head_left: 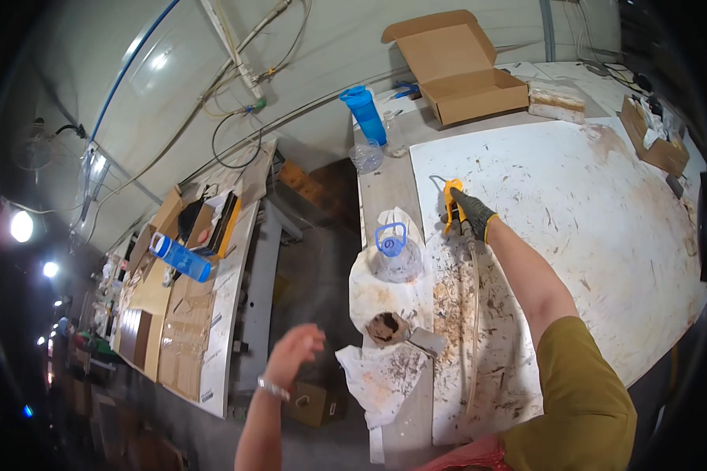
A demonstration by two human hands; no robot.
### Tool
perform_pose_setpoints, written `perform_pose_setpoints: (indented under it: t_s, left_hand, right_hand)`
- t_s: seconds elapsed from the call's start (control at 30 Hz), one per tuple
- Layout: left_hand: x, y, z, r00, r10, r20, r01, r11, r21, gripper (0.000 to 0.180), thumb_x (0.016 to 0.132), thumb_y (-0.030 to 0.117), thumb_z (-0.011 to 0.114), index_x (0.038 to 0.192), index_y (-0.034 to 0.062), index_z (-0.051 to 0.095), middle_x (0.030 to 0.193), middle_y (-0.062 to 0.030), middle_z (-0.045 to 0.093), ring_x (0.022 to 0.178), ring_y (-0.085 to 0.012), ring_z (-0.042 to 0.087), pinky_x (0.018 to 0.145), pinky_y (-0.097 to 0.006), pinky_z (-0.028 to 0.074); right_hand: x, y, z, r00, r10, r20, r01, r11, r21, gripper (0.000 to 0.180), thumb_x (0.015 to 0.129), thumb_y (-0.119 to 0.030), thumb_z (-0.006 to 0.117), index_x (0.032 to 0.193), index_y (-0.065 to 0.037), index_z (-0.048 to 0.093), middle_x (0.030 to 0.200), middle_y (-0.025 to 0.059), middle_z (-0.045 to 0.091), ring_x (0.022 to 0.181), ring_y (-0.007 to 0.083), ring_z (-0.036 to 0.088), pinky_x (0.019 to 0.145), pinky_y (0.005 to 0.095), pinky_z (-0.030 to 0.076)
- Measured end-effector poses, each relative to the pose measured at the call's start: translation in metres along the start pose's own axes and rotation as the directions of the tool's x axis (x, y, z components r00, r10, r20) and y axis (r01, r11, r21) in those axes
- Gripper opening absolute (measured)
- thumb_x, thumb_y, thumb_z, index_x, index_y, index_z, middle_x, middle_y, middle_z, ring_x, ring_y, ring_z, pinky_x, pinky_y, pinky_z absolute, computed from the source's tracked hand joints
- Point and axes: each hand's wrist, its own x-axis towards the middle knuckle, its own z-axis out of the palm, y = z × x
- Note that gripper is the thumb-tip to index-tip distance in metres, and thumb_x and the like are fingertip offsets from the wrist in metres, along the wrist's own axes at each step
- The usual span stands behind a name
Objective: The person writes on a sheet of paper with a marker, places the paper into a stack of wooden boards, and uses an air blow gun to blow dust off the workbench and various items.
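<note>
My right hand [474,213], in a dark glove with a yellow cuff, is closed round a yellow air blow gun [452,191] over the white board [558,259]. The gun's thin bent nozzle points to the far left. From its grip a pale hose [473,330] runs back toward me across brown shavings [451,302]. My bare left hand [294,351], with a metal band at the wrist, hangs over the gap between the two tables; its fingers are loosely bent, slightly blurred, with nothing seen in them.
A clear plastic jug with a blue handle [401,265] and a brown-stained container [385,328] rest on dirty white sheets [377,377]. A blue bottle [365,116] and an open cardboard box [479,98] stand at the back. Another blue bottle [182,259] lies on the left table.
</note>
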Motion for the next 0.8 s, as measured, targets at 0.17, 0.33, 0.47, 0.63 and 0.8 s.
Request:
perform_pose_setpoints:
  t_s: [0.17,0.33,0.47,0.63,0.8]
  left_hand:
    - [0.217,-0.006,-0.026,0.969,0.157,-0.189,-0.169,0.984,-0.049,0.042,0.091,0.03,0.05,0.129,0.015,0.044,0.123,-0.0029,0.052,0.098,-0.0135,0.054,0.077,-0.028,0.046]
    - [0.378,0.005,0.029,0.944,0.172,-0.281,-0.229,0.955,-0.187,0.053,0.09,0.034,0.047,0.139,0.0232,0.028,0.138,-0.005,0.036,0.112,-0.0234,0.044,0.084,-0.042,0.044]
    - [0.428,0.04,0.079,0.941,0.219,-0.257,-0.277,0.936,-0.217,0.057,0.09,0.034,0.047,0.14,0.016,0.026,0.14,-0.0132,0.034,0.118,-0.0298,0.044,0.089,-0.04,0.044]
    - [0.498,-0.025,0.05,0.91,0.329,-0.252,-0.345,0.939,-0.019,0.058,0.089,0.032,0.052,0.138,0.0116,0.03,0.139,-0.0134,0.035,0.12,-0.0264,0.043,0.089,-0.037,0.043]
    - [0.392,-0.072,0.026,0.855,0.433,-0.284,-0.416,0.901,0.123,0.04,0.089,0.019,0.055,0.126,0.0075,0.047,0.121,-0.0096,0.055,0.104,-0.0187,0.056,0.084,-0.028,0.044]
  right_hand:
    - [0.016,0.008,0.01,1.0,-0.001,-0.021,-0.001,0.992,-0.127,0.05,0.087,-0.054,0.047,0.1,-0.006,0.053,0.079,0.0147,0.062,0.069,0.0232,0.063,0.056,0.0346,0.053]
    - [0.015,0.01,0.032,1.0,0.024,0.01,-0.021,0.982,-0.189,0.049,0.089,-0.051,0.045,0.101,-0.005,0.052,0.082,0.0156,0.063,0.069,0.025,0.064,0.057,0.0341,0.054]
    - [0.016,0.013,0.021,0.998,0.017,-0.057,-0.025,0.989,-0.148,0.049,0.089,-0.051,0.045,0.104,-0.005,0.051,0.083,0.0159,0.063,0.068,0.0253,0.065,0.057,0.0352,0.055]
    - [0.015,0.013,0.038,0.999,-0.003,-0.033,0.0,0.994,-0.105,0.051,0.087,-0.051,0.048,0.106,-0.003,0.05,0.084,0.0176,0.063,0.066,0.0241,0.065,0.056,0.0349,0.055]
    - [0.005,0.013,0.022,0.996,0.063,0.064,-0.058,0.995,-0.079,0.048,0.088,-0.05,0.048,0.104,-0.005,0.051,0.087,0.0172,0.064,0.066,0.0244,0.065,0.057,0.0358,0.055]
